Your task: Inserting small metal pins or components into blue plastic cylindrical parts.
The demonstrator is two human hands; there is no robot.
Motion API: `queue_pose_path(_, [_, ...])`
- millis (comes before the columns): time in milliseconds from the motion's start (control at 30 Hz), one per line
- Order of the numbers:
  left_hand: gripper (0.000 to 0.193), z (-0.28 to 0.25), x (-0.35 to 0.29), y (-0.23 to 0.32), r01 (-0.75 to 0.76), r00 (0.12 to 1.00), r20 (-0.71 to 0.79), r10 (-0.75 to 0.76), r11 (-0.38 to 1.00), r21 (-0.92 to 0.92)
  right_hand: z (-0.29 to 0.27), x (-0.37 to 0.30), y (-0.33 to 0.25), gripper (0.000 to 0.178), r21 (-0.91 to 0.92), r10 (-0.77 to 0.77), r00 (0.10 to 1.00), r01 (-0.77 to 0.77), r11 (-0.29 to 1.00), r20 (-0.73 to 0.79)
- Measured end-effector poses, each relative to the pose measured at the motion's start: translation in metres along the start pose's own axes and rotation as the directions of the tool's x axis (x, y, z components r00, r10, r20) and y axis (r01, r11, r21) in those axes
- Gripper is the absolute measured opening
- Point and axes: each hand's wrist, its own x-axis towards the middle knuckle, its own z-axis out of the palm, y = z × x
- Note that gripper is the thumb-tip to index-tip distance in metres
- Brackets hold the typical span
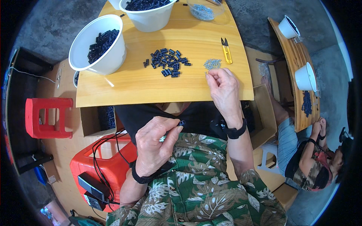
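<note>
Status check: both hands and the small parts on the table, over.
Left hand pinching one small black part over lap. Right hand at pile of small metal pieces, fingertips pinched. Black parts pile untouched. Nothing obstructing.

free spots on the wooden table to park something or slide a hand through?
Bare wood on the table: the near-left strip between the tilted white bowl, the pile of dark blue pieces and the near edge; also mid-table between that pile and the far bowl. Crowded: near-right, where the right hand, the small grey pile and yellow snips sit.
</note>
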Motion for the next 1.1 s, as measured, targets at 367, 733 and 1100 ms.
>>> queue_pose_path(367, [0.016,-0.003,-0.001,0.002,0.011,1.000,-0.001,-0.011,1.000,-0.003,0.016,0.011,0.013,0.007,-0.245,-0.143,0.989,0.148,0.958,0.039])
queue_pose_path(733, [0.016,-0.007,-0.003,0.005,-0.004,1.000,-0.023,0.004,1.000,-0.001,-0.028,-0.017,-0.044,0.019,0.288,0.173,0.833,-0.365,0.885,0.525])
queue_pose_path(1100, [0.017,-0.010,-0.001,0.011,0.000,1.000,0.027,0.002,0.997,-0.079,-0.028,-0.049,-0.043,0.011,0.725,-0.075,0.741,-0.623,0.294,0.668])
